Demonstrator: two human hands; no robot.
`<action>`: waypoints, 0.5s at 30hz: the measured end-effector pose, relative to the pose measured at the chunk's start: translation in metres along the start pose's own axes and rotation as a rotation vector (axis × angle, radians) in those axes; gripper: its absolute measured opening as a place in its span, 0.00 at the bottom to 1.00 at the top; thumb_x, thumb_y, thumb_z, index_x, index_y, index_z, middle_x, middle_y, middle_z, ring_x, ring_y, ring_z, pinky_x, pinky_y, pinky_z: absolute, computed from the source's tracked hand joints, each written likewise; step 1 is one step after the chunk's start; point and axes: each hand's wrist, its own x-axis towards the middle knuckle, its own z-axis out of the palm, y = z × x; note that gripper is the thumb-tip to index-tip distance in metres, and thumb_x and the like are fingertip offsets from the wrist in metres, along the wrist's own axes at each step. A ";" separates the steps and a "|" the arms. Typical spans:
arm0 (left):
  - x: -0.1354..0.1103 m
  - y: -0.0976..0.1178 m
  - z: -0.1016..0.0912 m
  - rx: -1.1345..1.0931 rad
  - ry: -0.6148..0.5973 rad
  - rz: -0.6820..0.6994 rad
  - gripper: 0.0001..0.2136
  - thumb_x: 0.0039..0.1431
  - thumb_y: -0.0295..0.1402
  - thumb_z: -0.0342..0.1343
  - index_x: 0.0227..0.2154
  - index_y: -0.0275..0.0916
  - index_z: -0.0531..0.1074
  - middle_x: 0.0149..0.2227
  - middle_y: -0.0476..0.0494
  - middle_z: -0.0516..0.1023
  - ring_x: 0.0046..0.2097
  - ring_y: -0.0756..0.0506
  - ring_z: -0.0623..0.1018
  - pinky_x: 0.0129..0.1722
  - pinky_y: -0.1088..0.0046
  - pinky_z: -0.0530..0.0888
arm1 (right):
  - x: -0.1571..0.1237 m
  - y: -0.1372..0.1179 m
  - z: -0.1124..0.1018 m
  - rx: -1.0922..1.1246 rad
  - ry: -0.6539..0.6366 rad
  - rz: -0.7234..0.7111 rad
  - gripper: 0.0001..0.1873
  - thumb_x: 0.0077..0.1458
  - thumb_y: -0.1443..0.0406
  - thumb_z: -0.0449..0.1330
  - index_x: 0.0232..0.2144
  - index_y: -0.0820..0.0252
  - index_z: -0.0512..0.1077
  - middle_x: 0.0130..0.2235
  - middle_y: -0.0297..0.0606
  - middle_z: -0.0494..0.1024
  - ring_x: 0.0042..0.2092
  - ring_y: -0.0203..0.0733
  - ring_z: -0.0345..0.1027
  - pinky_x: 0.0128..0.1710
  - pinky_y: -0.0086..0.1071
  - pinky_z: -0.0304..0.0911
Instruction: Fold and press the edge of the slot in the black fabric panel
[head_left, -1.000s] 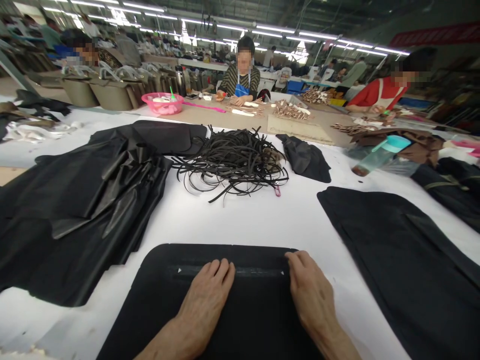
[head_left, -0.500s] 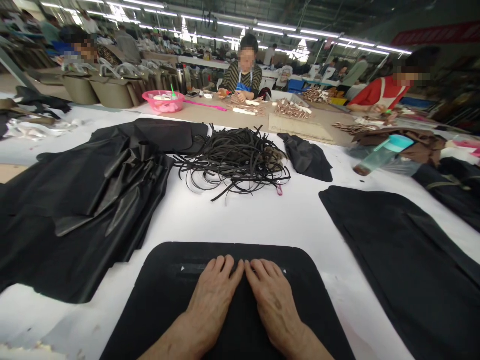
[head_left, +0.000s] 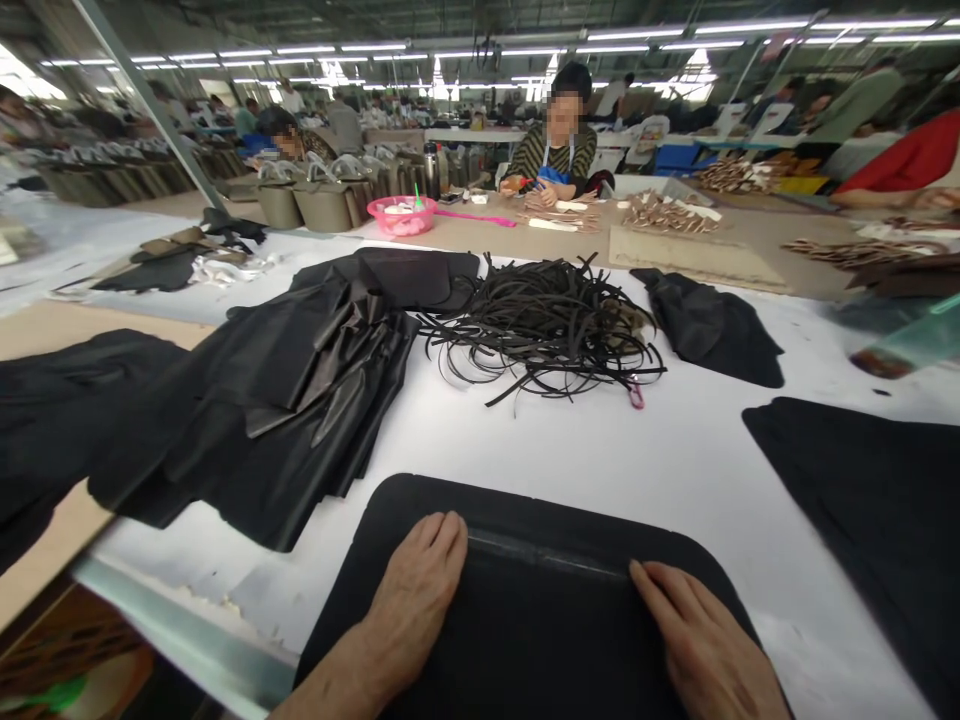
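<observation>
A black panel (head_left: 551,630) with rounded corners lies in front of me on the white table. Along its upper part runs a narrow, slightly shiny strip (head_left: 547,556). At the strip's left end my left hand (head_left: 416,590) rests on the panel with its fingers laid down and holding nothing. My right hand (head_left: 709,630) touches the panel at the other end of the strip, fingers stretched out. Beyond the panel sits a heap of thin black strips (head_left: 547,325), with a small pink clip-like item (head_left: 637,394) beside it.
Crumpled black sheets (head_left: 300,400) cover the left side. More black panels (head_left: 877,500) lie at right, near a bottle (head_left: 919,338). A smaller black piece (head_left: 712,325) is behind. Across the table a co-worker (head_left: 551,150) sits near a pink basin (head_left: 403,215).
My hands have moved apart from the middle, one to each end of the strip. The white triangle marks no longer show. The view has turned left.
</observation>
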 end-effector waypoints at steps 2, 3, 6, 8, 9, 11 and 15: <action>-0.004 -0.006 -0.001 0.020 0.031 -0.060 0.25 0.48 0.13 0.43 0.51 0.29 0.63 0.49 0.37 0.70 0.50 0.40 0.69 0.52 0.63 0.68 | -0.002 0.000 0.001 -0.017 -0.028 0.013 0.28 0.46 0.79 0.45 0.51 0.65 0.66 0.47 0.45 0.71 0.47 0.46 0.65 0.44 0.34 0.68; -0.005 -0.008 -0.002 0.026 0.051 -0.086 0.24 0.48 0.13 0.43 0.49 0.31 0.65 0.49 0.38 0.70 0.50 0.40 0.69 0.52 0.63 0.68 | -0.003 0.000 0.002 -0.024 -0.038 0.017 0.28 0.47 0.79 0.46 0.51 0.66 0.66 0.47 0.45 0.70 0.48 0.46 0.65 0.44 0.34 0.67; -0.007 -0.012 -0.006 0.012 0.100 -0.113 0.22 0.47 0.13 0.43 0.44 0.35 0.70 0.50 0.40 0.71 0.50 0.40 0.69 0.51 0.62 0.69 | -0.002 0.000 0.002 -0.041 -0.048 0.015 0.26 0.48 0.79 0.46 0.50 0.66 0.66 0.47 0.46 0.70 0.48 0.47 0.64 0.45 0.37 0.66; -0.007 -0.014 -0.009 -0.004 0.123 -0.108 0.22 0.47 0.14 0.42 0.43 0.35 0.70 0.49 0.40 0.71 0.50 0.40 0.69 0.50 0.62 0.70 | -0.001 0.001 0.002 -0.047 -0.052 0.001 0.26 0.48 0.79 0.47 0.50 0.65 0.66 0.48 0.46 0.69 0.48 0.48 0.63 0.45 0.40 0.66; -0.006 -0.015 -0.010 -0.012 0.129 -0.103 0.23 0.47 0.14 0.42 0.44 0.35 0.70 0.49 0.40 0.72 0.50 0.40 0.70 0.50 0.62 0.70 | 0.000 0.001 0.001 -0.050 -0.054 -0.001 0.26 0.48 0.79 0.47 0.50 0.65 0.66 0.48 0.46 0.69 0.47 0.48 0.63 0.45 0.41 0.65; -0.005 -0.017 -0.012 -0.031 0.108 -0.073 0.26 0.45 0.13 0.41 0.48 0.35 0.68 0.49 0.41 0.72 0.50 0.41 0.70 0.50 0.63 0.70 | 0.002 0.001 0.000 -0.054 -0.064 0.001 0.26 0.48 0.79 0.47 0.50 0.65 0.66 0.47 0.46 0.69 0.46 0.48 0.63 0.44 0.41 0.65; -0.003 -0.019 -0.010 -0.056 0.020 -0.006 0.29 0.43 0.12 0.40 0.50 0.33 0.65 0.50 0.40 0.71 0.50 0.42 0.70 0.52 0.65 0.69 | 0.004 -0.002 -0.001 -0.053 -0.073 0.007 0.25 0.49 0.80 0.46 0.49 0.67 0.66 0.45 0.47 0.70 0.45 0.47 0.63 0.44 0.42 0.63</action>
